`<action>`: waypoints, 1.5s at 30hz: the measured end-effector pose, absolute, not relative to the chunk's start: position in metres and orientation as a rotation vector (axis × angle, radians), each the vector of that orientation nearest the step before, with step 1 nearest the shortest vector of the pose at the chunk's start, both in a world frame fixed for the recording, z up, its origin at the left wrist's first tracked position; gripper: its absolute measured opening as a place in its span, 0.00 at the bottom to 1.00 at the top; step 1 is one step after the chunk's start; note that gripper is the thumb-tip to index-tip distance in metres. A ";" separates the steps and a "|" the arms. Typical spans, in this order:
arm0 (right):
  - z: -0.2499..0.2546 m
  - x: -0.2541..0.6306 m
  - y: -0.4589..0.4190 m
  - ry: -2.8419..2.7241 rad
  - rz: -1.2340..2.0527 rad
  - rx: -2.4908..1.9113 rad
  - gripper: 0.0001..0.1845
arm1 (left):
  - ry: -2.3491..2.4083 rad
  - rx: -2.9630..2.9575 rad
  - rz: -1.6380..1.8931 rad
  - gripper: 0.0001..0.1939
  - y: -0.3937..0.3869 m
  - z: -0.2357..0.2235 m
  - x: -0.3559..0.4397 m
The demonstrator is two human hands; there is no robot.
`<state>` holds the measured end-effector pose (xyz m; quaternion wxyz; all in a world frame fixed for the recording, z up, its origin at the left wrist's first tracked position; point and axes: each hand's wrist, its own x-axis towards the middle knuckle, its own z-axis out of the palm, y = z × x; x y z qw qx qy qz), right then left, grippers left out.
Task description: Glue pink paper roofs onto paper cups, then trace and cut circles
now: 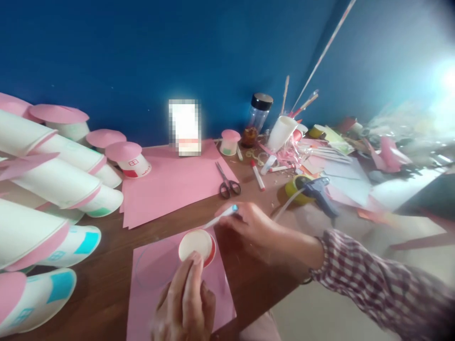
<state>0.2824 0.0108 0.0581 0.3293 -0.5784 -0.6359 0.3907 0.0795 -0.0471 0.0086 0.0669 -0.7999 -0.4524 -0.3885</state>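
Note:
An upside-down paper cup, white with a red side, stands on a pink paper sheet. My left hand presses its bent fingers, held together, onto the cup's base. To the left of the cup, a large circle is faintly drawn on the sheet. Right of the cup, my right hand grips a white marker with a blue end pointing up. The marker's other end comes near the far rim of the cup; whether it touches the paper I cannot tell.
Pink-roofed paper cups crowd the left side. Scissors lie beside stacked pink sheets. Towards the right are a red-capped marker, a lidded jar, a glue gun and yellow tape, with scraps behind.

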 end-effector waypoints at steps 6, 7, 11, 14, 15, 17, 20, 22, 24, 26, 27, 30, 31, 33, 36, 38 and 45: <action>0.060 0.287 -0.007 -1.634 0.953 -1.560 0.09 | -1.326 -2.404 -1.114 0.38 -0.046 0.011 0.079; 0.060 0.287 -0.011 -1.640 0.941 -1.555 0.08 | -1.303 -2.414 -1.092 0.38 -0.045 0.011 0.078; 0.062 0.289 -0.022 -1.696 0.875 -1.500 0.08 | -1.242 -2.446 -1.040 0.38 -0.044 0.010 0.076; 0.060 0.289 -0.031 -1.757 0.817 -1.495 0.08 | -1.298 -2.433 -1.056 0.38 -0.045 0.011 0.078; 0.059 0.288 -0.034 -1.780 0.794 -1.492 0.09 | -1.318 -2.430 -1.063 0.38 -0.045 0.012 0.078; 0.057 0.287 -0.041 -1.819 0.750 -1.468 0.09 | -1.317 -2.444 -1.056 0.39 -0.046 0.012 0.079; 0.054 0.285 -0.050 -1.840 0.706 -1.429 0.10 | -1.265 -2.470 -1.006 0.38 -0.045 0.012 0.076; 0.054 0.284 -0.056 -1.831 0.692 -1.434 0.10 | -1.245 -2.475 -0.978 0.38 -0.043 0.011 0.074; 0.054 0.282 -0.062 -1.822 0.697 -1.453 0.10 | -1.240 -2.470 -0.965 0.37 -0.042 0.011 0.073; 0.052 0.281 -0.067 -1.821 0.704 -1.464 0.11 | -1.230 -2.462 -0.963 0.36 -0.042 0.012 0.074; 0.051 0.281 -0.070 -1.824 0.700 -1.464 0.11 | -1.231 -2.460 -0.961 0.36 -0.042 0.012 0.074; 0.046 0.278 -0.079 -1.842 0.659 -1.457 0.13 | -1.245 -2.449 -0.970 0.34 -0.043 0.013 0.076; 0.044 0.277 -0.082 -1.853 0.643 -1.461 0.13 | -1.249 -2.447 -0.973 0.34 -0.044 0.013 0.076; 0.041 0.273 -0.087 -1.885 0.615 -1.479 0.13 | -1.264 -2.442 -0.976 0.33 -0.045 0.014 0.076; 0.038 0.267 -0.095 -1.939 0.572 -1.498 0.14 | -1.282 -2.462 -0.963 0.32 -0.046 0.017 0.077; 0.038 0.262 -0.099 -1.967 0.520 -1.505 0.14 | -1.294 -2.479 -0.950 0.31 -0.046 0.020 0.077; 0.031 0.241 -0.110 -2.121 0.215 -1.570 0.11 | -1.326 -2.569 -0.930 0.29 -0.047 0.024 0.071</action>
